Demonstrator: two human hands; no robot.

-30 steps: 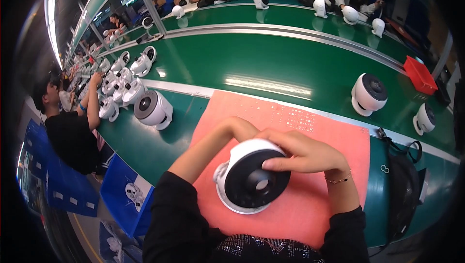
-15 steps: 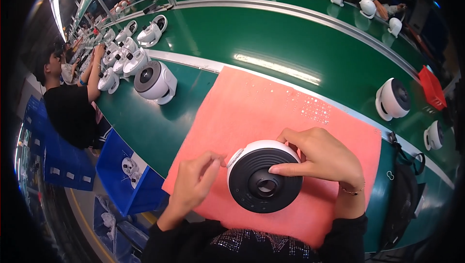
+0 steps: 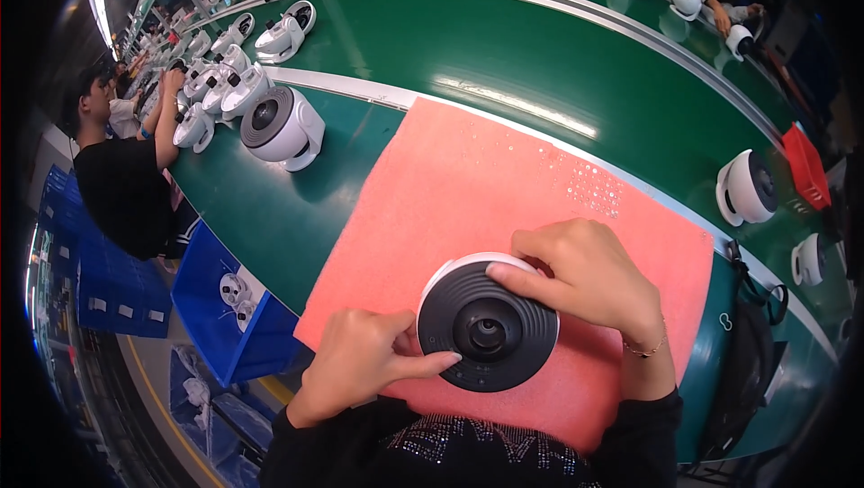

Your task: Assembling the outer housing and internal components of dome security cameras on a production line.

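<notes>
A round white fan head with a dark grey ribbed front (image 3: 487, 323) lies face up on a salmon-pink foam mat (image 3: 504, 191) near the table's front edge. My left hand (image 3: 360, 360) rests at its lower left rim, fingertips touching the grey grille. My right hand (image 3: 580, 272) grips the upper right rim, fingers curled over the white edge onto the grille.
A finished white fan (image 3: 281, 125) stands left of the mat, with several more behind it along the green bench (image 3: 558, 65). Two white fans (image 3: 745, 187) and a red tray (image 3: 805, 169) sit at right. A person in black (image 3: 121, 191) works at left; blue bins (image 3: 225, 299) are below.
The view has tilted down and closer. My left hand has come back from off the mat to the fan's lower left rim; my right hand stays on the upper rim.
</notes>
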